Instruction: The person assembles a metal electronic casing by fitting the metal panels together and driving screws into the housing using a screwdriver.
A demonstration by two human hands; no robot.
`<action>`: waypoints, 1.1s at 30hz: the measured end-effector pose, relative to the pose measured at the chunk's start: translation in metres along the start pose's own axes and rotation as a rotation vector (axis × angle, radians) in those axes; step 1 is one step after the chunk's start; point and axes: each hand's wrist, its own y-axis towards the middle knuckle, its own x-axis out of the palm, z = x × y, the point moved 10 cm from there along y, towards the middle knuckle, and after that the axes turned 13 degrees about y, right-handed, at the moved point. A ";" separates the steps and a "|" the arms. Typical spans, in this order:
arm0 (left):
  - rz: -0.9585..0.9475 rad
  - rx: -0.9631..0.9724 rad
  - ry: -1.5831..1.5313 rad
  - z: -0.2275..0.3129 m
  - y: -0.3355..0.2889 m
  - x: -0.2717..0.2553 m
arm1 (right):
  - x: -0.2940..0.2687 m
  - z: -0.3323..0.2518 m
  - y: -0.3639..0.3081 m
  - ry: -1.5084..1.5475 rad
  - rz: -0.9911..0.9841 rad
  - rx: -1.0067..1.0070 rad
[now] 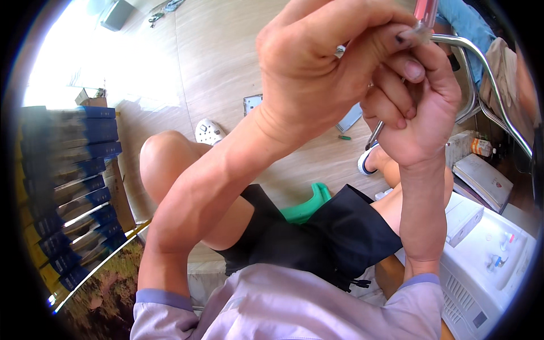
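My left hand (pixel 323 68) and my right hand (pixel 422 122) are raised close together at the upper right, fingers overlapping. Between them is a screwdriver (pixel 424 11) with a clear red handle, cut off by the top edge. Its metal shaft slants down to the left behind curled fingers, and the tip shows below them. Left thumb and forefinger pinch near the base of the handle, where a dark mark shows on a finger. The right palm faces me, its fingers bent beside the shaft. Whether anything else small is held there is hidden.
A white water dispenser (pixel 490 266) lies at the lower right, by a drink bottle (pixel 481 147). A chrome tube chair frame (pixel 493 71) is close beyond my right hand. Blue boxes (pixel 88 153) are stacked at left. A green plastic object (pixel 309 207) sits between my knees; a flat panel (pixel 349 118) lies on the floor.
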 end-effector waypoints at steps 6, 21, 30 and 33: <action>0.014 -0.013 0.011 -0.007 -0.003 -0.011 | 0.005 0.014 0.010 -0.036 -0.165 0.072; -0.094 0.461 0.027 0.027 -0.015 -0.014 | -0.013 0.021 -0.006 -0.047 0.091 0.157; -0.049 0.435 -0.122 0.015 -0.036 0.004 | -0.029 0.038 -0.023 0.183 0.080 0.242; 0.073 0.341 -0.310 0.006 -0.039 -0.002 | -0.045 0.039 -0.026 0.170 0.179 0.210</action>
